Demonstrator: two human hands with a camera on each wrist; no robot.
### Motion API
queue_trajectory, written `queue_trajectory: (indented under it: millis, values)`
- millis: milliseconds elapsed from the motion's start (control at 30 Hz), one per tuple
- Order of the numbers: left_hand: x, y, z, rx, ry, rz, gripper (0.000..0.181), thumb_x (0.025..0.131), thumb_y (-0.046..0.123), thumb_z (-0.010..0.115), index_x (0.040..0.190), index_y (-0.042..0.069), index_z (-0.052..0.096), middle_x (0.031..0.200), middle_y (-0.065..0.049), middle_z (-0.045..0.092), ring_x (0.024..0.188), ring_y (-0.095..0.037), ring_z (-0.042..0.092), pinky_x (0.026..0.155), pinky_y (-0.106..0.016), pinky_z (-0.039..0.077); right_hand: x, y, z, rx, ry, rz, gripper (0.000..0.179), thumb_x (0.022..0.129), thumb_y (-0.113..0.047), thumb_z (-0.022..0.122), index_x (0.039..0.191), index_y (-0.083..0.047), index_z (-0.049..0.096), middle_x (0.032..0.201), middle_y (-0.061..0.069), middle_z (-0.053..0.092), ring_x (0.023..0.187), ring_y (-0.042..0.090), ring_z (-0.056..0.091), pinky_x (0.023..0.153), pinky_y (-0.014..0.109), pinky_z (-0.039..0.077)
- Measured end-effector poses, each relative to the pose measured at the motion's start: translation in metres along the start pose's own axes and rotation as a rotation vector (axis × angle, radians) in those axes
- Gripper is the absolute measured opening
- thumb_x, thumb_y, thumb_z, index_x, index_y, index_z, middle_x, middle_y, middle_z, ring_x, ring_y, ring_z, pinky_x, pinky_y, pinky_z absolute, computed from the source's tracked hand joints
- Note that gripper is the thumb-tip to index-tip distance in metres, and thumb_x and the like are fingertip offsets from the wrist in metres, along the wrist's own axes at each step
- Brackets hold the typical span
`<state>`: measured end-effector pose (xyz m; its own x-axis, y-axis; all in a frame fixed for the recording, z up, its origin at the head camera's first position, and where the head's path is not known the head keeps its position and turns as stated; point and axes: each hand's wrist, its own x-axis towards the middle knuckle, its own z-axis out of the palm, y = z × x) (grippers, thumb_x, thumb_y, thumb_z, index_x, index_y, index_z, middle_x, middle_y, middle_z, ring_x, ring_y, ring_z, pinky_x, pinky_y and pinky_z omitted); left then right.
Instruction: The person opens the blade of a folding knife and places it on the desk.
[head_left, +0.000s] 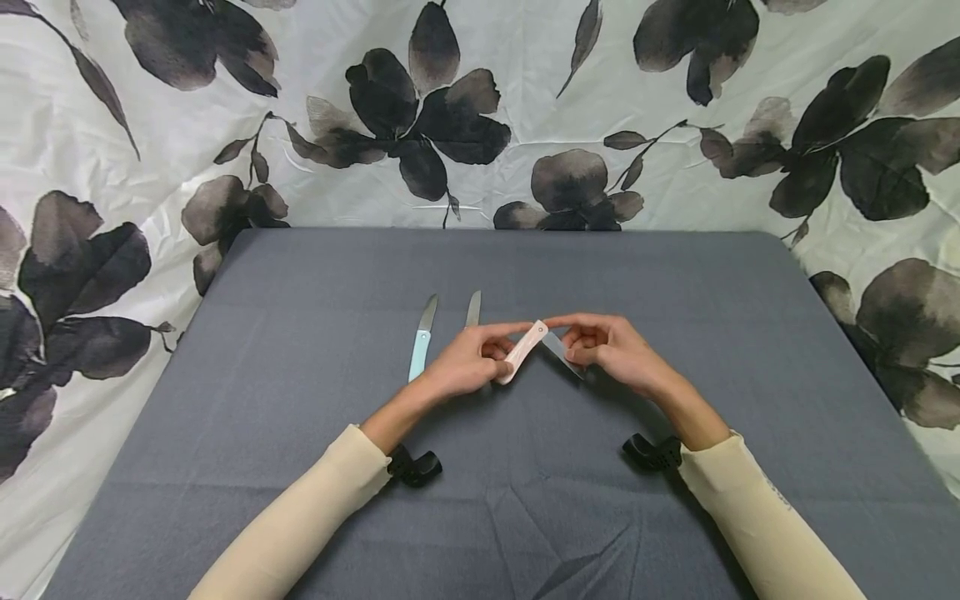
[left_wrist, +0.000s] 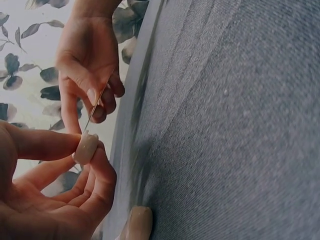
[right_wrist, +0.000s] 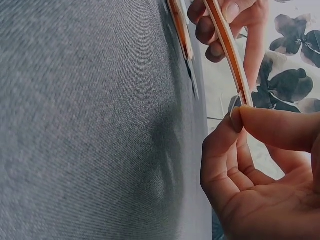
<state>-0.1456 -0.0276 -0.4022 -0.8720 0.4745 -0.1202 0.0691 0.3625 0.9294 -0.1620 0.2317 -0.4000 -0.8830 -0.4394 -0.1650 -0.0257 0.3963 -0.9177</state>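
Observation:
A folding knife (head_left: 523, 352) with a pale pink handle is held above the table between both hands, its blade (head_left: 555, 346) partly unfolded at an angle. My left hand (head_left: 467, 362) pinches the handle between thumb and fingers. At the other side, my right hand (head_left: 618, 352) pinches the blade with thumb and fingers, its index finger stretched toward the pivot end. In the right wrist view, an orange inner strip shows along the slot of the handle (right_wrist: 230, 50).
Left of the hands lies an unfolded knife with a light blue handle (head_left: 420, 354). Beside it another knife's blade (head_left: 473, 308) points away, its handle hidden behind my left hand. A grey cloth (head_left: 315, 275) covers the table; a floral sheet (head_left: 465, 192) hangs behind.

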Motion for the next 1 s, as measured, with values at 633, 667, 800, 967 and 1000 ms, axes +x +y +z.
queue_trajectory:
  millis: [633,667,800,967,1000]
  values:
    - [-0.002,-0.002,-0.007,-0.03,-0.113,0.009,0.069,0.086,-0.006,0.062,0.15,0.02,0.058,0.108,-0.018,0.072,0.077,-0.012,0.062,0.065,-0.025,0.046,-0.003,0.006,-0.006,-0.021,-0.044,-0.041,0.044,0.097,0.002,0.062,0.138,-0.012,0.067,0.104,0.021,0.066,0.076,0.026,0.063,0.068,0.037,0.053]
    - [-0.002,-0.002,-0.007,-0.026,-0.119,0.01,0.069,0.087,-0.006,0.063,0.15,0.02,0.058,0.108,-0.017,0.072,0.078,-0.012,0.062,0.065,-0.025,0.046,-0.003,0.006,-0.007,-0.023,-0.046,-0.043,0.044,0.097,0.002,0.062,0.138,-0.012,0.067,0.103,0.02,0.066,0.076,0.026,0.063,0.068,0.037,0.053]
    - [-0.001,-0.003,-0.009,0.0,-0.145,0.018,0.068,0.088,-0.005,0.063,0.151,0.02,0.058,0.11,-0.019,0.073,0.078,-0.012,0.062,0.066,-0.025,0.045,-0.004,0.008,-0.007,-0.024,-0.054,-0.047,0.044,0.096,0.003,0.063,0.137,-0.011,0.068,0.102,0.02,0.067,0.075,0.024,0.063,0.067,0.037,0.054]
    - [-0.001,-0.003,-0.012,0.028,-0.168,0.008,0.067,0.089,-0.004,0.063,0.151,0.021,0.057,0.115,-0.019,0.073,0.082,-0.012,0.065,0.068,-0.025,0.049,-0.004,0.009,-0.008,-0.031,-0.062,-0.043,0.043,0.095,0.001,0.066,0.136,-0.012,0.068,0.103,0.019,0.068,0.076,0.022,0.064,0.067,0.038,0.055]
    - [-0.001,-0.003,-0.012,0.033,-0.172,0.006,0.067,0.089,-0.003,0.063,0.151,0.022,0.057,0.116,-0.019,0.073,0.084,-0.012,0.066,0.07,-0.025,0.05,-0.005,0.009,-0.008,-0.032,-0.064,-0.041,0.042,0.095,0.0,0.066,0.136,-0.012,0.069,0.103,0.018,0.068,0.076,0.022,0.064,0.067,0.038,0.055]
